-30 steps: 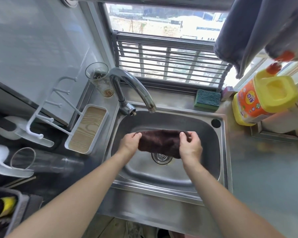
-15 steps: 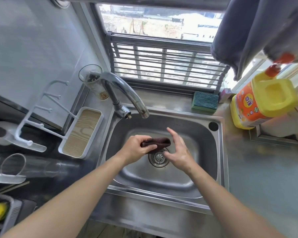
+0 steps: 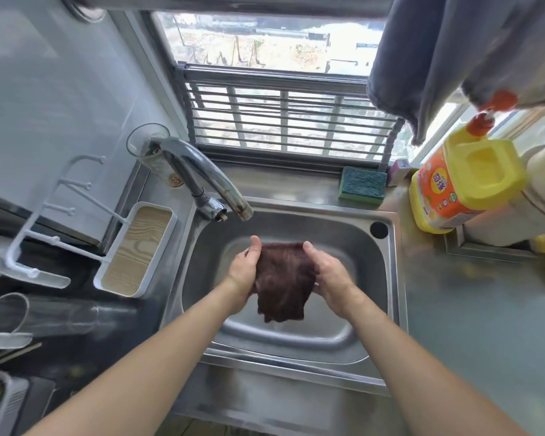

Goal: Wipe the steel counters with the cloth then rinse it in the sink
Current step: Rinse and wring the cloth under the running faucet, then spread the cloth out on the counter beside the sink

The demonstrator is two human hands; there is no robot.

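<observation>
A dark brown cloth (image 3: 282,281) hangs spread out over the steel sink (image 3: 387,278), its lower edge loose above the basin floor. My left hand (image 3: 244,269) grips its left side and my right hand (image 3: 329,273) grips its right side, both above the middle of the basin. The cloth hides the drain. The tap (image 3: 208,177) curves over the sink's back left corner; no water runs from it. The steel counter (image 3: 485,325) stretches to the right of the sink.
A green sponge (image 3: 362,185) lies on the ledge behind the sink. A yellow and orange detergent bottle (image 3: 460,187) stands at the right. A white rack with a wood-grain tray (image 3: 137,250) and a glass (image 3: 151,152) sit at the left. Grey cloth (image 3: 453,48) hangs overhead.
The cloth was bunched small between my hands over the drain half a second ago; now it is opened out and held wide, hanging down. My hands moved apart.
</observation>
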